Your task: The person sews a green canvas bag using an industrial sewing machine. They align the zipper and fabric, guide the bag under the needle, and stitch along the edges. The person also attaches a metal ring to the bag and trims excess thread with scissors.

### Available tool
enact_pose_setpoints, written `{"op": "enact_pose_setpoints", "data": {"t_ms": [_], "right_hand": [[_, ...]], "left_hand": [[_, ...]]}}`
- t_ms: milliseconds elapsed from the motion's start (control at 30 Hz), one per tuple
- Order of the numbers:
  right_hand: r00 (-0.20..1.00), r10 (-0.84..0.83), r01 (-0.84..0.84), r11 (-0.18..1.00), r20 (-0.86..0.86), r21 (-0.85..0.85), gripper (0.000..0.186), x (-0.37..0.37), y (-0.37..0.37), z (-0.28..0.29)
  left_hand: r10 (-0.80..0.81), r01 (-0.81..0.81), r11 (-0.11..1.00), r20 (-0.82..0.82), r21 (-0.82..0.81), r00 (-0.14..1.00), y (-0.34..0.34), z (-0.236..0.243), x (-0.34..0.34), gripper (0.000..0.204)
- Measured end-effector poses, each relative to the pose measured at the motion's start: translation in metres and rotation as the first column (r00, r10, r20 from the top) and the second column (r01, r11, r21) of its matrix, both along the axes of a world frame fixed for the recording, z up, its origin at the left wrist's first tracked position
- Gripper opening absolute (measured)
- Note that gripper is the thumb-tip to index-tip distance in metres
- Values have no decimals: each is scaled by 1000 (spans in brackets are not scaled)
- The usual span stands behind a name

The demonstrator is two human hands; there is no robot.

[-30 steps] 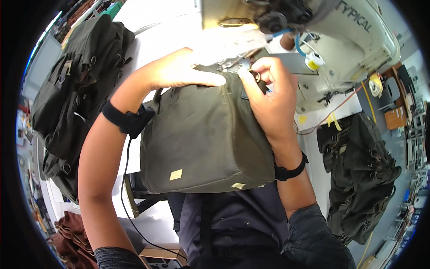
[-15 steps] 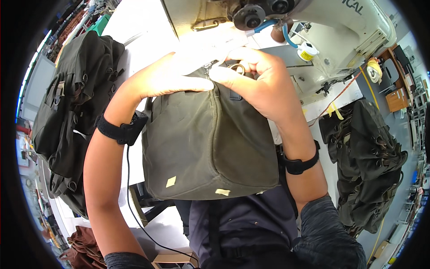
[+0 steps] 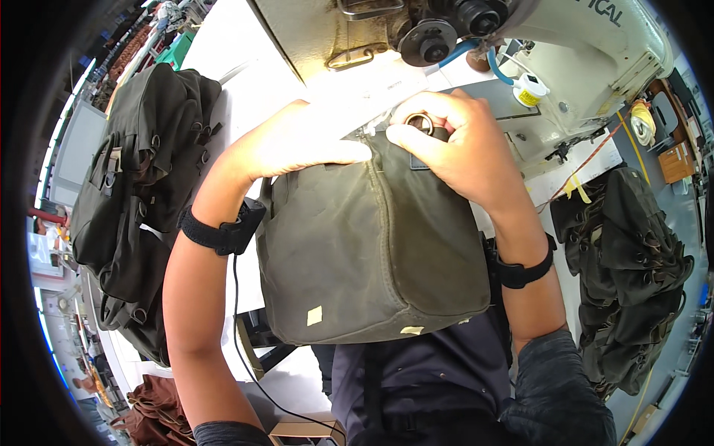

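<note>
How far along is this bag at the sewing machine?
The olive bag already has its body shape and a stitched centre seam. In hand: the right hand pinches a metal ring at the bag's top edge while the left hand presses the fabric flat beneath the sewing machine. Fixing that ring looks undone. Dark bags are piled alongside.

Bag (image 3: 372, 245) sits centre, on the table (image 3: 245, 97) edge, in front of the sewing machine (image 3: 565, 67). Left hand (image 3: 297, 141) on its top left, right hand (image 3: 454, 141) on its top right (fingers at a ring (image 3: 419, 120)). Pile of bags (image 3: 141, 193) to the left, another pile (image 3: 632, 275) to the right.
</note>
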State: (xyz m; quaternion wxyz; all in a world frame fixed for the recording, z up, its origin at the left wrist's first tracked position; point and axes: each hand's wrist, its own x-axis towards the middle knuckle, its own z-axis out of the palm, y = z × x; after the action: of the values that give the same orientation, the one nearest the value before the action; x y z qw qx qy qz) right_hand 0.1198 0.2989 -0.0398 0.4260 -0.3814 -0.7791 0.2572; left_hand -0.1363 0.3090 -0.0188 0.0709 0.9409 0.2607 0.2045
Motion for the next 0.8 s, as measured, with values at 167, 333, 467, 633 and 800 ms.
{"op": "enact_pose_setpoints", "data": {"t_ms": [167, 333, 467, 633, 800], "right_hand": [[1000, 9, -9, 1000, 2, -22, 16, -1, -1, -4], [1000, -3, 3, 1000, -9, -14, 18, -1, -2, -3], [1000, -22, 21, 1000, 15, 21, 19, -2, 2, -4], [1000, -29, 29, 1000, -9, -11, 18, 0, 7, -5], [994, -91, 99, 985, -67, 140, 16, -4, 4, -15]], "left_hand": [[38, -39, 995, -16, -96, 999, -1, 0, 0, 74], [65, -69, 985, -31, -157, 997, 1, 3, -1, 73], [88, -96, 974, -49, -207, 995, 0, 6, -3, 73], [150, -125, 914, 36, -386, 988, -3, 8, 4, 72], [421, -312, 654, -11, -689, 907, 2, 11, -22, 62]]}}
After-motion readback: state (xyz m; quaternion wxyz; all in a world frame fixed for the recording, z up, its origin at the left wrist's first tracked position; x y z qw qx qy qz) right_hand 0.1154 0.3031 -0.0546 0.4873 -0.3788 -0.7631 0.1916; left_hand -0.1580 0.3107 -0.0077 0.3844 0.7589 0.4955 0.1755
